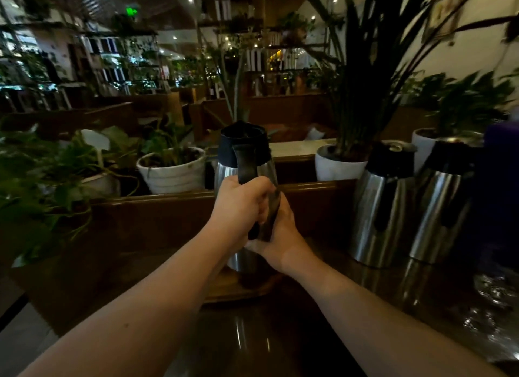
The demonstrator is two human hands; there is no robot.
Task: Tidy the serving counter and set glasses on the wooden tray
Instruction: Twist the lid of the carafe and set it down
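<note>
1. Spanning the lower frame, the dark serving counter [252,345] is glossy and mostly bare near the camera; tidying looks under way, not finished.
2. Two steel flasks [384,208] with black tops stand side by side at the right, near the back ledge; they look already placed.
3. A third flask, the steel carafe [244,168], stands centre, upright, its base on or just above the wooden tray [238,289]; which, I cannot tell.
4. The wooden tray lies centre counter, largely hidden by the arms; no glasses show on it, so that step appears not yet done.
5. The left hand [238,205] is wrapped tight around the carafe's black handle.
6. The right hand [280,236] presses closed against the lower handle and body.
7. The glasses [494,292] sit at the far right edge, blurred, well apart from the tray.
</note>
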